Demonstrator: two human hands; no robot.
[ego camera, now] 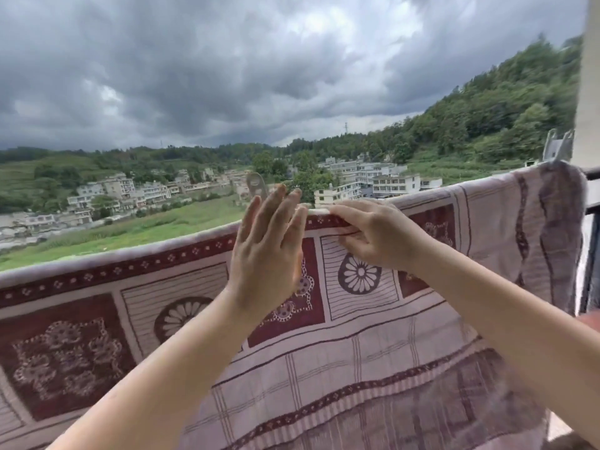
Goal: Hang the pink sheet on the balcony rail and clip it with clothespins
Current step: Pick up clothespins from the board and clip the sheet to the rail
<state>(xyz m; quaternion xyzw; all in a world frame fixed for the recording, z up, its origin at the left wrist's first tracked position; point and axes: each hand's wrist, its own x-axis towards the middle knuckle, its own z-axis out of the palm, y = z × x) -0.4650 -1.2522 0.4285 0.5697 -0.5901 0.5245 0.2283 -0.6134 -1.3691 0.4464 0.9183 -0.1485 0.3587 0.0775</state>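
Observation:
The pink sheet [373, 345], patterned with dark red squares and flower shapes, hangs over the balcony rail across the whole view. My right hand [373, 238] pinches the sheet's top fold on the rail, fingers curled over the fabric. Just left of it, my left hand [269, 251] is raised flat with its fingers straight and apart, the back of the hand toward me. A grey clothespin [256, 186] stands upright behind those fingertips at the rail; I cannot tell whether the hand touches it. A second grey clothespin [556, 147] is clipped at the sheet's right end.
The dark rail end [594, 173] shows at the right beside a pale wall or pillar [589, 92]. Beyond the rail there is open air, with fields, buildings and wooded hills far below. The sheet bunches in folds at its right end.

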